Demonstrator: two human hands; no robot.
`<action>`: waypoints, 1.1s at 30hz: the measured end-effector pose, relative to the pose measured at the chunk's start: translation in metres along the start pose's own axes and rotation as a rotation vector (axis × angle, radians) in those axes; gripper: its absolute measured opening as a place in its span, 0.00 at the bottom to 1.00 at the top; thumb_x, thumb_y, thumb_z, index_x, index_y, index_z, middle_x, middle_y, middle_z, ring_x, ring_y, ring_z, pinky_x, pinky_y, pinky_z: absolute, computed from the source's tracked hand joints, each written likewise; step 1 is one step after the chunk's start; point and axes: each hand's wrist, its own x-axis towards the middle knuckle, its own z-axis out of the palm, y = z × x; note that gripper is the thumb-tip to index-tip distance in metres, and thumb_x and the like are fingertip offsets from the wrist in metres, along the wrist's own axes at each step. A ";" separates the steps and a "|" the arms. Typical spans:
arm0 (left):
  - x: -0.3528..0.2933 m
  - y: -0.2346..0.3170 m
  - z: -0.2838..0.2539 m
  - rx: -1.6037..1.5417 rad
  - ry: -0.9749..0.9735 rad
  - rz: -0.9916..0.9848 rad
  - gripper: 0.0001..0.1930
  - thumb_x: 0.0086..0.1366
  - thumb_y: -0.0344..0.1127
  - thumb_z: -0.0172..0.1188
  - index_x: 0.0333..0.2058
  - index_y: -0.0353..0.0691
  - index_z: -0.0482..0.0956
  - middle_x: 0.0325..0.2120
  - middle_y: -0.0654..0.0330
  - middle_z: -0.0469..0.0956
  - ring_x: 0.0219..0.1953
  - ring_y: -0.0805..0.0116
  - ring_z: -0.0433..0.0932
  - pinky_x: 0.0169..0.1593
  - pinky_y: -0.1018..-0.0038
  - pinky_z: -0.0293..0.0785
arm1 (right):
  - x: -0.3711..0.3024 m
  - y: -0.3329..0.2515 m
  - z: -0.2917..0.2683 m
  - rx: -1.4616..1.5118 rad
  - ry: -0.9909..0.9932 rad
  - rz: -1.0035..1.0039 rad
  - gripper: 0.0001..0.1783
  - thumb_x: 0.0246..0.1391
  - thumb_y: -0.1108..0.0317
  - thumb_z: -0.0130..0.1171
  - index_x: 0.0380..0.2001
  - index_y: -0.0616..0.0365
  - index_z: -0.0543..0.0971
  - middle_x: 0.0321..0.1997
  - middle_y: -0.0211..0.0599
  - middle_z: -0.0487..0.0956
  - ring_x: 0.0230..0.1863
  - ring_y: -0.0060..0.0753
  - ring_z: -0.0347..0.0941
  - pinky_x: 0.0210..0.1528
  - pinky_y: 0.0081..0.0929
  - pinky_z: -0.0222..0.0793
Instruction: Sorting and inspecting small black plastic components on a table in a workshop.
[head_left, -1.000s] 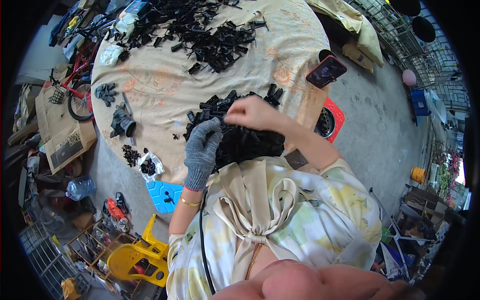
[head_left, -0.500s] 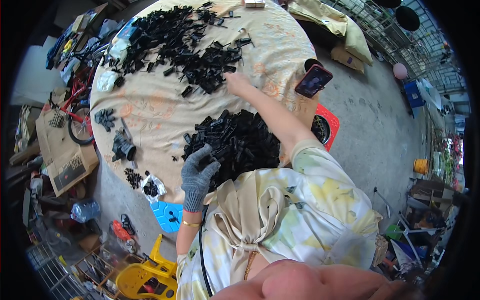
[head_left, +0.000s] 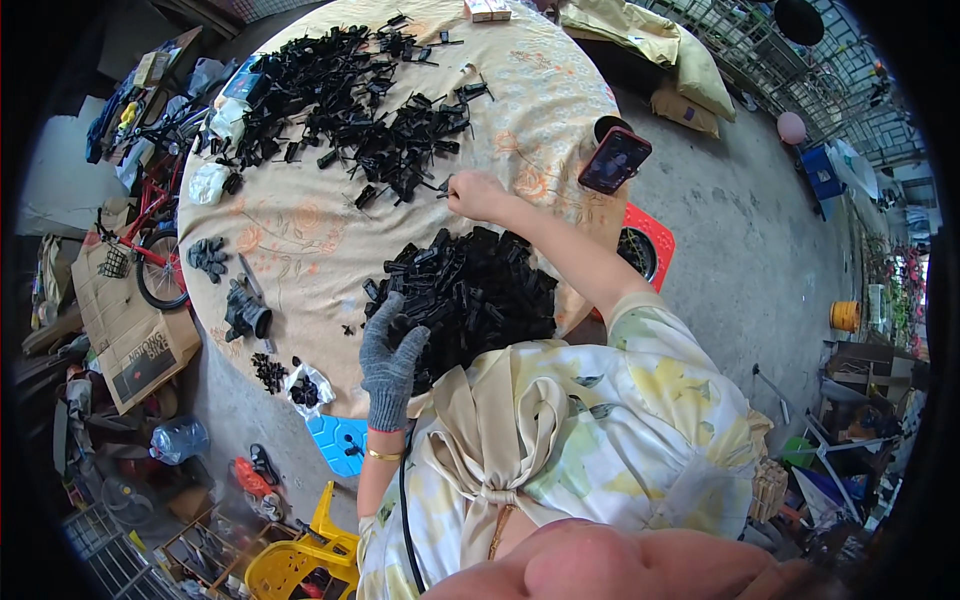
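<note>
My right hand (head_left: pixel 476 195), bare, is closed in a pinch over the cloth-covered table (head_left: pixel 320 290). A small black plastic part (head_left: pixel 443 187) pokes out at its fingertips, mostly hidden. Just beyond lies a wide, loose pile of black parts with thin stems (head_left: pixel 390 140). My left hand (head_left: pixel 392 350) wears a grey knit glove. Its thumb and fingers are spread at the left edge of a denser heap of black plastic pieces (head_left: pixel 480 285) close to my body. Black pieces show in the gap between them; I see none gripped.
A phone (head_left: pixel 614 160) stands on a holder at the table's right edge. Spare grey gloves (head_left: pixel 247 310), a foil-like tray of small black bits (head_left: pixel 307 390) and a white bag (head_left: pixel 209 184) lie on the left. A blue stool (head_left: pixel 338 443) and a red stool (head_left: pixel 655 240) flank the table.
My right hand has drawn back slightly from the far pile toward me, with a small black part at its fingertips. My left hand's fingers have straightened a little beside the near heap.
</note>
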 end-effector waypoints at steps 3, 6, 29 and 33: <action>-0.001 0.005 0.003 -0.041 0.022 -0.034 0.28 0.47 0.23 0.63 0.50 0.33 0.68 0.49 0.56 0.69 0.51 0.68 0.67 0.54 0.74 0.63 | -0.017 -0.016 -0.025 0.357 -0.058 0.139 0.10 0.37 0.66 0.53 0.20 0.62 0.78 0.21 0.45 0.77 0.25 0.40 0.75 0.28 0.30 0.70; 0.000 0.005 0.004 -0.020 0.015 -0.018 0.28 0.47 0.24 0.64 0.50 0.33 0.68 0.49 0.56 0.70 0.50 0.68 0.67 0.54 0.74 0.63 | -0.041 -0.035 -0.048 0.677 -0.078 0.225 0.10 0.40 0.66 0.54 0.20 0.63 0.77 0.19 0.41 0.77 0.23 0.32 0.74 0.27 0.26 0.68; 0.004 0.069 0.007 -0.502 -0.301 -0.108 0.39 0.54 0.43 0.61 0.59 0.30 0.52 0.50 0.51 0.67 0.50 0.67 0.67 0.53 0.74 0.64 | -0.135 -0.136 -0.089 0.979 0.070 -0.151 0.06 0.47 0.73 0.57 0.29 0.63 0.72 0.22 0.36 0.71 0.20 0.28 0.68 0.23 0.23 0.64; 0.012 0.057 -0.001 -0.549 -0.369 -0.245 0.39 0.53 0.44 0.62 0.58 0.30 0.54 0.49 0.50 0.67 0.49 0.65 0.69 0.50 0.76 0.67 | -0.134 -0.143 -0.089 0.843 0.164 -0.357 0.09 0.42 0.77 0.57 0.29 0.61 0.70 0.23 0.39 0.70 0.22 0.41 0.70 0.21 0.29 0.65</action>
